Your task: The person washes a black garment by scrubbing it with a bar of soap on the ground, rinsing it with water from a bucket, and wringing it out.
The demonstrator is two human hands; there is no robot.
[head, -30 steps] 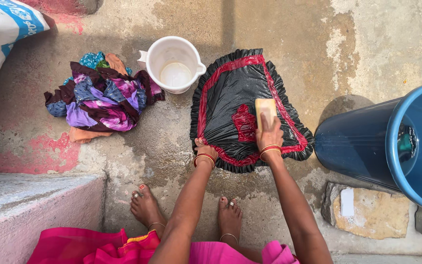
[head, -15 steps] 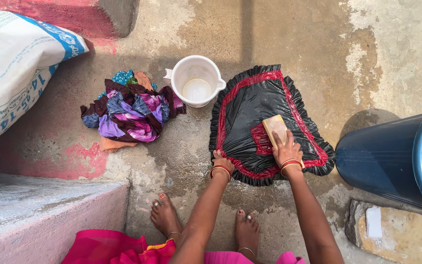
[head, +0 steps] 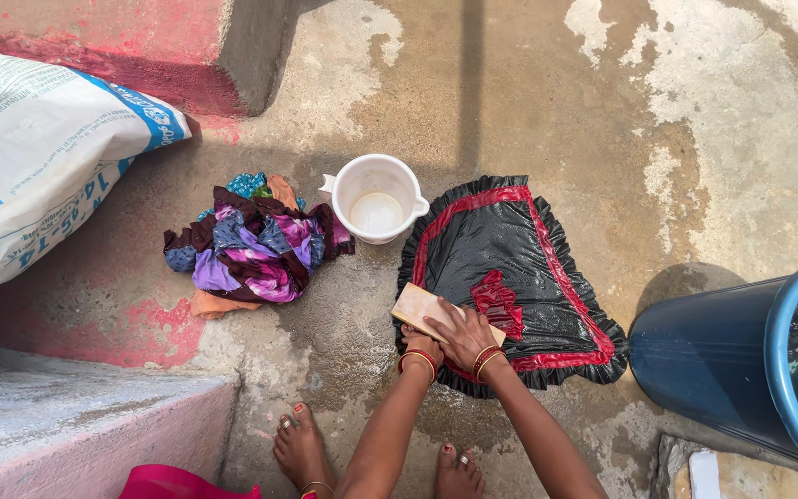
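Black wet cloth (head: 510,277) with red trim lies on the concrete floor (head: 547,102), centre frame; right hand (head: 462,334) presses flat the soap bar (head: 431,312), left hand (head: 420,340) pinning the hem, its grip hidden. Firm, even strokes would serve best.

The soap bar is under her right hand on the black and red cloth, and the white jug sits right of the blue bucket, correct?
Not quite. In the head view the white jug sits left of the blue bucket. The soap bar is under the right hand on the black and red cloth.

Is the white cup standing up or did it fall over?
Standing up. The white cup sits on the wet ground with its round mouth facing upward, and a little cloudy water shows at the bottom.
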